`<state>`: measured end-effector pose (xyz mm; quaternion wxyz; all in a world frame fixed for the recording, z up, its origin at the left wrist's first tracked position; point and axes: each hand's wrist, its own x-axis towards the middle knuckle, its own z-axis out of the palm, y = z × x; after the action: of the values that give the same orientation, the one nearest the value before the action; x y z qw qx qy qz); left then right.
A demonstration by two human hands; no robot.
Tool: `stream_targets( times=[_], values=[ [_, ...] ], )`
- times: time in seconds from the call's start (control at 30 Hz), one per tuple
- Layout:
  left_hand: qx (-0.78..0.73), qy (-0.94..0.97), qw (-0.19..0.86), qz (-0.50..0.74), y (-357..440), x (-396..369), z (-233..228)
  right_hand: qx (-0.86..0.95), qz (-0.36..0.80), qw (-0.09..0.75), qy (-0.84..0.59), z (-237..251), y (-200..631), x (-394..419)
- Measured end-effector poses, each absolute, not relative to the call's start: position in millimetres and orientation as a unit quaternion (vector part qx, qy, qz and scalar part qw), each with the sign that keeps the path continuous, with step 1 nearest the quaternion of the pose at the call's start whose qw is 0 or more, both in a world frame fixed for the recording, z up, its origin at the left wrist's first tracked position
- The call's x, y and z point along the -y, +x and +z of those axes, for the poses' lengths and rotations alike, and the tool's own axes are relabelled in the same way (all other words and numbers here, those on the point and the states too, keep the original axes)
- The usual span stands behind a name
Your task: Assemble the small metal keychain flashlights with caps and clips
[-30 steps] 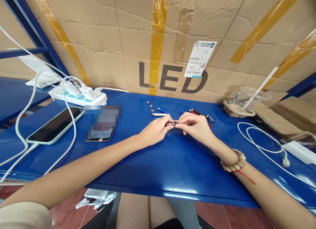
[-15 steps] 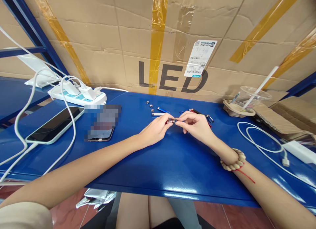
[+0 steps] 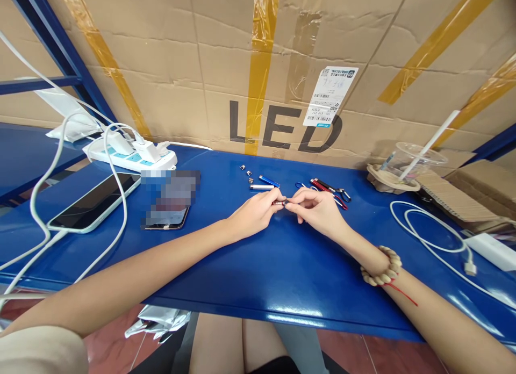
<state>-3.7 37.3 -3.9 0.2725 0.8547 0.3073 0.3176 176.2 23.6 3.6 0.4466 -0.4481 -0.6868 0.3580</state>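
My left hand (image 3: 260, 210) is closed around a small reddish and silver cylinder (image 3: 278, 203), most of it hidden by the fingers. My right hand (image 3: 316, 207) pinches a small dark piece at the cylinder's right end; I cannot tell whether the two are joined. Just behind my left hand lie a blue metal tube (image 3: 269, 181) and a silver tube (image 3: 261, 187). Small metal pieces (image 3: 249, 173) are scattered behind those. Past my right hand are red and black pen-like tubes (image 3: 324, 186) with clips or loops.
Two phones, one white-edged (image 3: 94, 203) and one dark (image 3: 171, 218), lie at left by a power strip (image 3: 155, 163) with white cables. At right are a plastic cup (image 3: 419, 159) in a cardboard holder and a coiled white cable (image 3: 427, 239). A large cardboard box (image 3: 217, 57) stands behind the table.
My right hand has shifted slightly down and left, uncovering more of the red and black tubes. Both hands keep their grip at the small cylinder. The whole view has moved a little.
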Motion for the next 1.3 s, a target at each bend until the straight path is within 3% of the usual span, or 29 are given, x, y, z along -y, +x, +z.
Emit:
stream_targets(
  times=[0.23,0.47,0.63,0.83,1.1,1.3],
  values=[
    [-0.291,0.870,0.227,0.326,-6,-36,-4,0.642,0.402,0.376,-0.533,9,171,-15],
    [-0.300,0.868,0.212,0.334,-3,-37,-4,0.593,0.463,0.364,-0.548,13,167,-14],
    [-0.318,0.859,0.234,0.326,-2,-38,-4,0.611,0.442,0.383,-0.533,9,169,-18],
    [-0.334,0.844,0.273,0.318,-1,-36,-1,0.685,0.283,0.459,-0.490,8,178,-21],
    [-0.297,0.846,0.334,0.291,-4,-38,-3,0.726,0.360,0.447,-0.378,7,189,-30],
    [-0.278,0.853,0.342,0.278,-6,-36,-1,0.730,0.337,0.461,-0.376,7,186,-27]
  ],
)
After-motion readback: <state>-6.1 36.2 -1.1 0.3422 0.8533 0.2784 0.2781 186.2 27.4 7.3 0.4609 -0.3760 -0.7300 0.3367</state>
